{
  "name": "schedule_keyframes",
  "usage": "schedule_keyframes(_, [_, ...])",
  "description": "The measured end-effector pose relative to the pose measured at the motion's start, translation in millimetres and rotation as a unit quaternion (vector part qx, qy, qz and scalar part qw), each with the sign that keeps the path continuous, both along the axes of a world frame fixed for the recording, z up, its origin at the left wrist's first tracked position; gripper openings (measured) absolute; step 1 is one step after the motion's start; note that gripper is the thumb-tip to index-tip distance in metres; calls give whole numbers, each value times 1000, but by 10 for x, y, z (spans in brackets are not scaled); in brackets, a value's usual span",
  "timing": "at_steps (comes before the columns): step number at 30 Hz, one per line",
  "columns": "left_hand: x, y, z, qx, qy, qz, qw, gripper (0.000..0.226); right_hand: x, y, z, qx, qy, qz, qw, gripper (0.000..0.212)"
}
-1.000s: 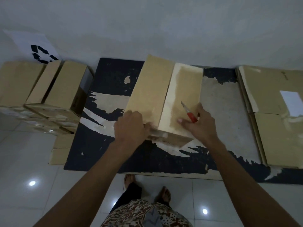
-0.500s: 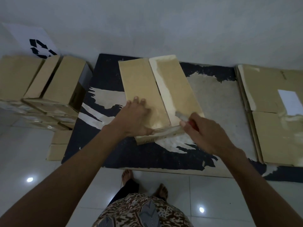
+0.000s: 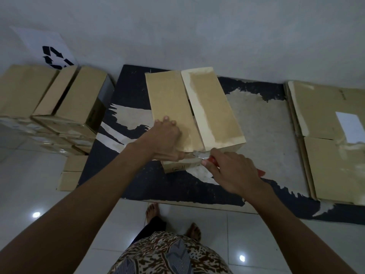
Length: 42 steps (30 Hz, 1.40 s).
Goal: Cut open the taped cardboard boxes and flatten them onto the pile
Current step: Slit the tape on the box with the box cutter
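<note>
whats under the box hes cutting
The box sits on a worn black mat with pale torn patches. The mat directly beneath the box is covered, so anything there cannot be seen. The left hand presses its top; the right hand holds the red-handled knife.

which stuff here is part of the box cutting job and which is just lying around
In the job:
- cardboard box under the left hand
- red-handled knife in the right hand
- flattened pile
- waiting boxes

Lying about:
- recycling sign
- worn dark mat
</note>
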<state>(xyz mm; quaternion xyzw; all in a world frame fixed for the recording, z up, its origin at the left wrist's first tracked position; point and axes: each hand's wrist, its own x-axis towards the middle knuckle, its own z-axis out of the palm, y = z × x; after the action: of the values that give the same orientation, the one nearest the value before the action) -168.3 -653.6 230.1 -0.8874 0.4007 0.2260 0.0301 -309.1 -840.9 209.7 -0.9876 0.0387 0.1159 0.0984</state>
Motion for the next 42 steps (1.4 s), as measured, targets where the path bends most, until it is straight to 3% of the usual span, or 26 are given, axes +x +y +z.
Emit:
schedule_keyframes(2, [9,9,-16,-1,6,8,1000,95,17,-3,16,4,-3,10,1000,42])
schedule_keyframes(6, [27,21,-33,-17,17,23,999,71,24,-24,53,8,-3,25,1000,40])
schedule_keyframes(13, [-12,4,22,-18,32,36,999,86,50,5,59,4,10,19,1000,42])
schedule_keyframes(22, [13,37,38,-50,69,53,995,75,74,-44,136,-21,63,-35,997,42])
schedule_keyframes(25, [21,73,71,-82,57,63,993,81,72,-86,120,-28,68,-45,996,45])
schedule_keyframes(30, [-36,-7,-51,-58,-9,69,996,76,-6,-63,174,-29,57,-42,997,44])
schedule_keyframes(32, [-54,-71,-22,-111,-36,106,988,70,-57,-117,206,-23,53,-43,997,40])
schedule_keyframes(34, [-90,-222,13,-209,-42,153,965,45,-105,-167,199,-22,41,-46,998,38])
schedule_keyframes(36, [-135,-448,19,-255,15,213,943,39,-136,-198,170,-25,32,-52,998,39])
schedule_keyframes(40, [-157,-881,-34,-177,129,346,912,42,-164,-207,140,-24,10,-63,998,42])
schedule_keyframes(42, [-132,-984,6,-156,165,396,890,57,-164,-197,126,-19,7,-62,998,40])
